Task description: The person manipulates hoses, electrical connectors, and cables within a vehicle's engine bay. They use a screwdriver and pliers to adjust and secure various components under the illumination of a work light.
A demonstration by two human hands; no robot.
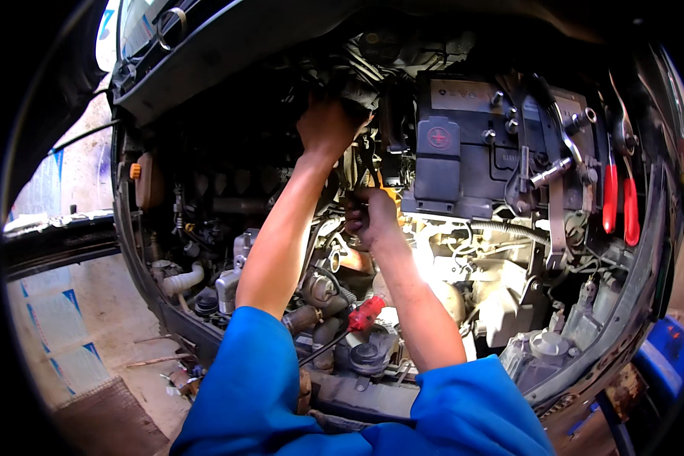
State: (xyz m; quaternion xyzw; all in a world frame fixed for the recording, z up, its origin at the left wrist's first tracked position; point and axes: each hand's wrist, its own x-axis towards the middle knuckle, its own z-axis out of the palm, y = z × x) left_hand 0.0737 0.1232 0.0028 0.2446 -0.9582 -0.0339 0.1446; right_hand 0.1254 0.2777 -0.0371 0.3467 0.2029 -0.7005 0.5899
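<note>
My left hand (328,129) reaches deep into the engine bay, next to dark parts and hoses at the back. Its fingers are mostly hidden in shadow, so their grip does not show. Lower and to the right, my right hand (375,216) has its fingers curled closed beside dark cables (372,163). What they pinch, if anything, is hidden. The black car battery (471,163) lies just right of both hands. Below my right hand, a screwdriver with a red handle (367,312) rests across the engine parts, between my forearms.
On the battery lie a ratchet wrench (558,118) and several sockets (551,172). Pliers with red handles (622,194) lean at its right side. A corrugated hose (513,229) runs below it. An orange-capped reservoir (146,178) stands at the left. A blue object (670,353) is outside, lower right.
</note>
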